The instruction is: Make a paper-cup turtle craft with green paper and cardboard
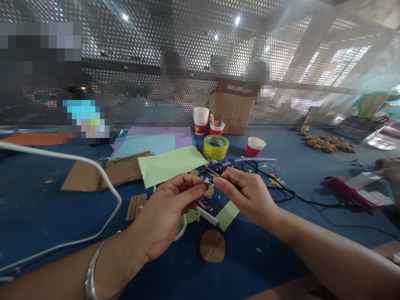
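Note:
My left hand (170, 210) is closed in a pinch, thumb against fingertips, on a small thing mostly hidden by the fingers. A little brown cardboard piece (209, 192) shows just beyond those fingertips; whether it is held or lies on the table I cannot tell. Closed around a pair of scissors (213, 171), my right hand (250, 196) has the metal blades pointing left, near the left fingertips. Below the hands are a white marker (208, 216), a green paper strip (228, 214) and a round cardboard disc (212, 246). A cup (180, 230) is partly hidden behind my left hand.
Yellow tape (216, 147), a blue glue gun (223, 165) and paper cups (201, 121) stand beyond my hands. Cardboard (125, 170) and coloured paper (171, 163) lie left. A white cable (108, 183) crosses the left side. Another person's hand (392, 166) is near a purple glue gun (356, 191).

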A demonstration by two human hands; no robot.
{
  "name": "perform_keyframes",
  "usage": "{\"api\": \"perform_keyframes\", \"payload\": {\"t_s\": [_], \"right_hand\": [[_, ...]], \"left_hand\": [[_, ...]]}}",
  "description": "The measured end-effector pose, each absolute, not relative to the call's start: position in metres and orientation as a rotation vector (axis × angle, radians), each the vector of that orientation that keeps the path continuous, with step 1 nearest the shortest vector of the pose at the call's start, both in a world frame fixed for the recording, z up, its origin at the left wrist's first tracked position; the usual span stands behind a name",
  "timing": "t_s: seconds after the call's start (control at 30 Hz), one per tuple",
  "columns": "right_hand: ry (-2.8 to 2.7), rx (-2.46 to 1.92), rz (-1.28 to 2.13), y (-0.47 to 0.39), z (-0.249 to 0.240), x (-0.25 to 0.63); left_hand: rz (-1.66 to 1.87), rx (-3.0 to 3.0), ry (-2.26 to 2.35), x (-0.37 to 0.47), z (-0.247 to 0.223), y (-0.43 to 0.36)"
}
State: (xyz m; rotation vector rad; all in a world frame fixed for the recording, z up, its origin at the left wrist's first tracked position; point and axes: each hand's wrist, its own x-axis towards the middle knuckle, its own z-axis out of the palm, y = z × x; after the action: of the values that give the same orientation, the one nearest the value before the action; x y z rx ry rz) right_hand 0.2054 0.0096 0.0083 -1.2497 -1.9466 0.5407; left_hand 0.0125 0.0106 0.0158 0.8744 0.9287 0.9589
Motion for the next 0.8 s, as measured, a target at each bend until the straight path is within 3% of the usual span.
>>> {"api": "perform_keyframes", "payload": {"t_s": [0.8], "right_hand": [[-2.053, -1.21, 0.552, 0.004, 0.0051, 0.2037]], "left_hand": [[0.916, 0.821, 0.791, 0.0144, 0.014, 0.0061]]}}
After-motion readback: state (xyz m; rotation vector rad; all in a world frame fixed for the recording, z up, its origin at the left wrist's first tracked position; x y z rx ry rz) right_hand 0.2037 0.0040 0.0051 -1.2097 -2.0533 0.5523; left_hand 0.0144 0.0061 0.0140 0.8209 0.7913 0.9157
